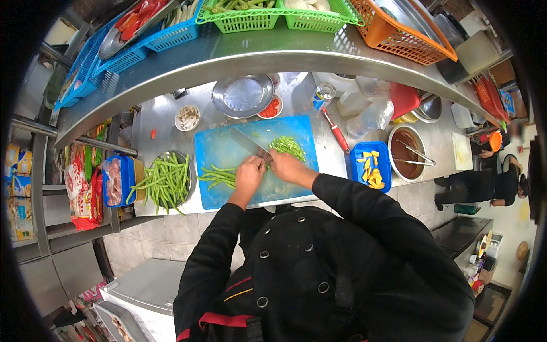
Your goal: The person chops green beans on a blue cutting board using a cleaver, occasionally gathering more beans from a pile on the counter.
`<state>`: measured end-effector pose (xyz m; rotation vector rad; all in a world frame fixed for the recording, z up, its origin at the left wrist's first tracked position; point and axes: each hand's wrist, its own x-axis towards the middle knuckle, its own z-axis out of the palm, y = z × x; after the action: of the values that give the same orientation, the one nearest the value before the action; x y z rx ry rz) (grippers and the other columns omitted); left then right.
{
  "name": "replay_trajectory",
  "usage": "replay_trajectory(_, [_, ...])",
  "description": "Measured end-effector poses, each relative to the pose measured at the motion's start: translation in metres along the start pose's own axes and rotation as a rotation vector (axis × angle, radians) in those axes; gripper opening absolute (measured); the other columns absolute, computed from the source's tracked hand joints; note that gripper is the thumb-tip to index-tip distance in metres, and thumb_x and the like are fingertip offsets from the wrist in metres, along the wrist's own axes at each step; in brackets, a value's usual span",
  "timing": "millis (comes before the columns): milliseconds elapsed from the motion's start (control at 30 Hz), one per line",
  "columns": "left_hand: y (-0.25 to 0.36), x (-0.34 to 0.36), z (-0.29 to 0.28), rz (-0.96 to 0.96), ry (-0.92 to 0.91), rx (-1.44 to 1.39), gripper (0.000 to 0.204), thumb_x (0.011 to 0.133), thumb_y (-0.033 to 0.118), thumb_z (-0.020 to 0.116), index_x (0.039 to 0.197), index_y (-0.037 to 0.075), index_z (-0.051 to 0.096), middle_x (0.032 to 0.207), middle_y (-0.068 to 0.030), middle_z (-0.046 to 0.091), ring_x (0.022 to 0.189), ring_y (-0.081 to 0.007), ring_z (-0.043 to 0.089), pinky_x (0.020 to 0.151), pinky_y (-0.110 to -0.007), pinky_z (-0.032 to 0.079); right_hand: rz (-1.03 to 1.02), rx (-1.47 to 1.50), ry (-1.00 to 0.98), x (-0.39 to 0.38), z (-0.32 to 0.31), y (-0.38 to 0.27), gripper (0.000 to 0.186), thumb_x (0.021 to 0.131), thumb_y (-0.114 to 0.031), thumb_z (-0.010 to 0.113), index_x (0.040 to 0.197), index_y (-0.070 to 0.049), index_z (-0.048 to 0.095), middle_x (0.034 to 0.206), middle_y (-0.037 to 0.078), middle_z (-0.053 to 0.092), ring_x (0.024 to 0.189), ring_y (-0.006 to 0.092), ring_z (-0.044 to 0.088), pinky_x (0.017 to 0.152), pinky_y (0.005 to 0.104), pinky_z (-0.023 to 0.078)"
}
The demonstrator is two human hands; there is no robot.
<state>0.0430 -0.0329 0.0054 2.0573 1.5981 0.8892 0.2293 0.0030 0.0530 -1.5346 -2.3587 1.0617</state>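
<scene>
My right hand grips a kitchen knife, its broad blade pointing away and to the left over the blue cutting board. Close beside it, my left hand is closed, fingers curled over the ends of whole green beans lying on the board. A heap of chopped green beans sits on the board just beyond my right hand. To the left of the board, more whole beans overflow a round metal bowl. My fingers partly hide the knife's handle and the bean ends.
Behind the board stand a metal pan, a bowl of chopped red pepper and a can. A red-handled peeler-like tool, a blue container and a pot of brown sauce are rightward. A steel shelf overhangs; another person stands far right.
</scene>
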Motion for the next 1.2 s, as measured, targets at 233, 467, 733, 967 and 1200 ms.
replay_trajectory(233, [-0.046, 0.019, -0.069, -0.136, -0.180, 0.128, 0.014, 0.082, 0.009, 0.073, 0.095, 0.008, 0.076, 0.097, -0.0130, 0.073, 0.097, -0.0358, 0.070, 0.088, -0.047, 0.057, -0.044, -0.032, -0.116, -0.006, -0.038, -0.018, 0.037, 0.095, -0.016, 0.060, 0.127, 0.001, 0.054, 0.098, 0.030, 0.072, 0.094, 0.0493, 0.070, 0.085, 0.0583, 0.054])
replay_trajectory(467, [-0.083, 0.012, -0.069, -0.050, -0.354, 0.504, 0.009, 0.083, 0.016, 0.071, 0.091, 0.011, 0.074, 0.098, -0.0092, 0.071, 0.100, -0.0346, 0.065, 0.087, -0.051, 0.053, -0.025, -0.021, -0.127, -0.031, -0.028, 0.032, 0.037, 0.095, -0.018, 0.059, 0.129, -0.002, 0.055, 0.098, 0.029, 0.072, 0.095, 0.0488, 0.070, 0.086, 0.0581, 0.055])
replay_trajectory(733, [-0.011, 0.021, -0.021, 0.113, -0.202, 0.199, 0.014, 0.083, 0.012, 0.070, 0.096, 0.012, 0.073, 0.094, -0.0091, 0.069, 0.097, -0.0337, 0.064, 0.090, -0.048, 0.050, 0.094, -0.122, -0.080, -0.039, -0.041, 0.035, 0.037, 0.097, -0.019, 0.057, 0.131, -0.004, 0.054, 0.097, 0.029, 0.072, 0.095, 0.0477, 0.071, 0.085, 0.0584, 0.055])
replay_trajectory(967, [-0.007, 0.015, -0.006, 0.077, -0.145, 0.174, 0.013, 0.086, 0.011, 0.069, 0.095, 0.011, 0.078, 0.096, -0.0093, 0.067, 0.100, -0.0325, 0.063, 0.091, -0.047, 0.051, 0.063, -0.281, -0.150, -0.035, -0.059, 0.009, 0.034, 0.094, -0.015, 0.058, 0.127, -0.004, 0.056, 0.096, 0.028, 0.073, 0.093, 0.0458, 0.072, 0.082, 0.0573, 0.057])
replay_trajectory(1200, [0.005, 0.006, 0.004, 0.113, 0.004, 0.163, 0.011, 0.084, 0.006, 0.071, 0.093, 0.007, 0.077, 0.093, -0.0080, 0.066, 0.092, -0.0325, 0.061, 0.084, -0.045, 0.052, 0.061, -0.350, -0.269, -0.052, -0.084, -0.002, 0.033, 0.092, -0.009, 0.056, 0.125, -0.002, 0.057, 0.094, 0.027, 0.074, 0.090, 0.0441, 0.074, 0.079, 0.0550, 0.058])
